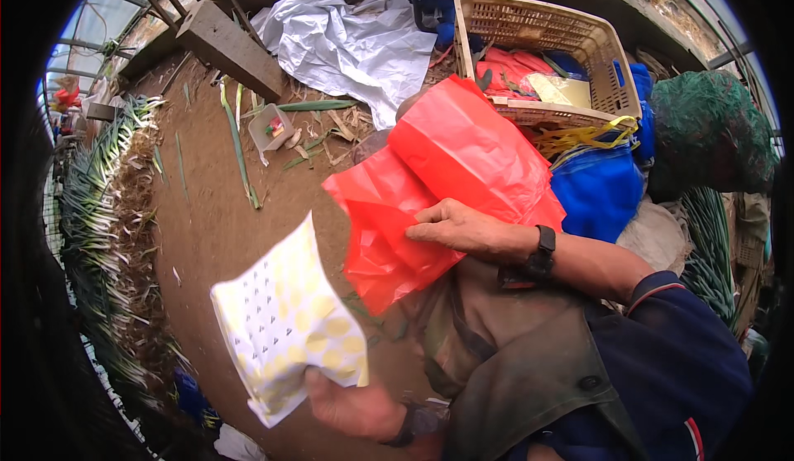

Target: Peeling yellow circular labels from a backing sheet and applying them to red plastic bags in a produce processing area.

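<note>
My left hand, at the bottom, pinches the lower edge of a white sheet covered with pale yellow round stickers. One part of the sheet has small black printed marks instead of dots. Thumb and fingers of my right hand grip a red plastic bag by its edge, and a watch is on that wrist. Further red plastic lies folded beyond the right hand, across my lap. The two hands are apart, with the sheet to the left of the red plastic.
A tan plastic crate holds red plastic and papers. Beside it are a blue bag and a green netted bundle. Leeks or green onions line the left. A concrete block, silver sheeting and a small container lie ahead.
</note>
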`<state>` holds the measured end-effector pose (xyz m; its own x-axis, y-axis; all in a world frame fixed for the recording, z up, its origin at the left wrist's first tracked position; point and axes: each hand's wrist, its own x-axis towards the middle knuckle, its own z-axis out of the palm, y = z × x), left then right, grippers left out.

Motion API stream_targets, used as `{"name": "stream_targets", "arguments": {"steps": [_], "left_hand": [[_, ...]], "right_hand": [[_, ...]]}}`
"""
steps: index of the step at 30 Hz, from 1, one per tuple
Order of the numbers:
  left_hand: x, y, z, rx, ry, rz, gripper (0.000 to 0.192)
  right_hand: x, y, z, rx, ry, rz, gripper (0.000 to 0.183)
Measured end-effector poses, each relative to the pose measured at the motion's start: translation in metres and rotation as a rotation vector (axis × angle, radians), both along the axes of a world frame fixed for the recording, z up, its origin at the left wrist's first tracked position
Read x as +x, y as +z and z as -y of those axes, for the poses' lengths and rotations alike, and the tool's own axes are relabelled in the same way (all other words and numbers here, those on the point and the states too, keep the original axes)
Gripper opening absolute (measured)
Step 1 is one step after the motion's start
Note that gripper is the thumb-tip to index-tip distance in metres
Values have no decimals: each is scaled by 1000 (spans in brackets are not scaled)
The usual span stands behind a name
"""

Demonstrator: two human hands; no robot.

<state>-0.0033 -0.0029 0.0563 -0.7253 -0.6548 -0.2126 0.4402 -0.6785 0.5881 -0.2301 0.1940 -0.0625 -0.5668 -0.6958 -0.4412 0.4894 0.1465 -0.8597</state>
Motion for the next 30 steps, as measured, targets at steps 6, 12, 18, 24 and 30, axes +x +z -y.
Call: {"name": "stream_targets", "arguments": {"steps": [6,12,18,24,30], "left_hand": [[-66,-108,3,170,-135,120,57],[-70,-170,10,193,-144,270,63],[-70,-173,20,138,-166,276,68],[-72,-133,7,-207,-128,462,67],[-80,-81,-10,-381,-116,470,69]], "right_hand": [[0,-2,-2,-18,-86,14,36],[-15,17,-53,97,-344,-270,37],[-54,21,-128,324,-549,-542,30],[-33,64,-93,563,-570,-1390,58],[3,60,-6,-13,-203,-219,97]]}}
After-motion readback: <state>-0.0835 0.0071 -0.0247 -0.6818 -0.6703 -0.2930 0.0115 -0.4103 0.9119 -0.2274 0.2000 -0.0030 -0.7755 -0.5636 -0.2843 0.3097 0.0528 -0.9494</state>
